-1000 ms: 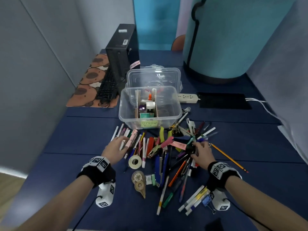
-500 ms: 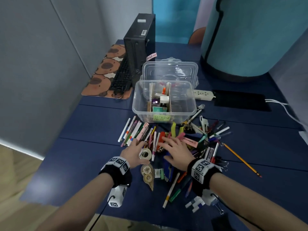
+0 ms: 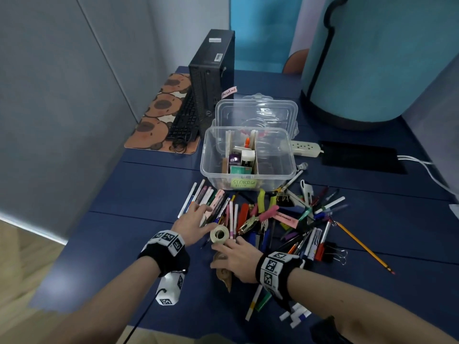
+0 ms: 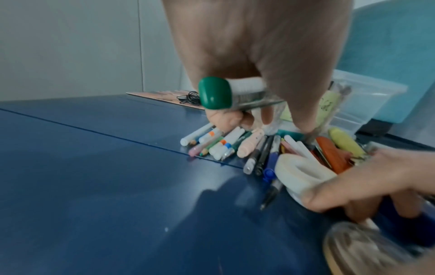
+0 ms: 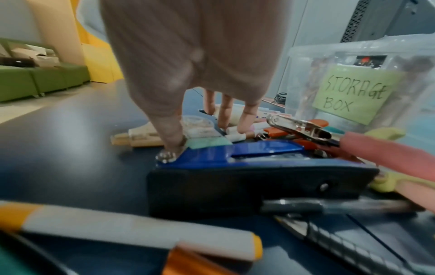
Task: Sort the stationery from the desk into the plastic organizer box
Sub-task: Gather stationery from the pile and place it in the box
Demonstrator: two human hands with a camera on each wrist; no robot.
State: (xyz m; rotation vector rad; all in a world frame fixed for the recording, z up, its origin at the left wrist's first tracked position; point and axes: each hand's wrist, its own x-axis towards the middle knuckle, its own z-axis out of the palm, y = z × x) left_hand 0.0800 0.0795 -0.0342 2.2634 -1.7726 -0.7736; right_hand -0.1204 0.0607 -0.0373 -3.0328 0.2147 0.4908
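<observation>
The clear plastic organizer box (image 3: 213, 167) with a green "STORAGE BOX" label (image 5: 355, 93) stands at mid desk, with a few items in its middle compartment. Pens, markers and tools lie spread in front of it. My left hand (image 3: 201, 212) is over the left row of pens (image 3: 208, 194), fingers curled round a white marker with a green cap (image 4: 214, 93). My right hand (image 3: 226, 249) is just right of it. Its thumb and fingers pinch a white tape roll (image 3: 219, 234), which stands on edge, as the left wrist view shows (image 4: 299, 173).
The box lid (image 3: 255, 110) leans behind the box. A black computer tower (image 3: 211, 70) and keyboard (image 3: 183, 120) stand back left, a power strip (image 3: 305, 147) back right. A blue stapler (image 5: 235, 154), a tape dispenser (image 3: 224, 276), a hole punch (image 3: 248, 222) and a pencil (image 3: 360, 247) lie nearby.
My right hand has moved left across the pile to the tape roll, which now stands on edge instead of lying flat. My left hand stays over the left pens.
</observation>
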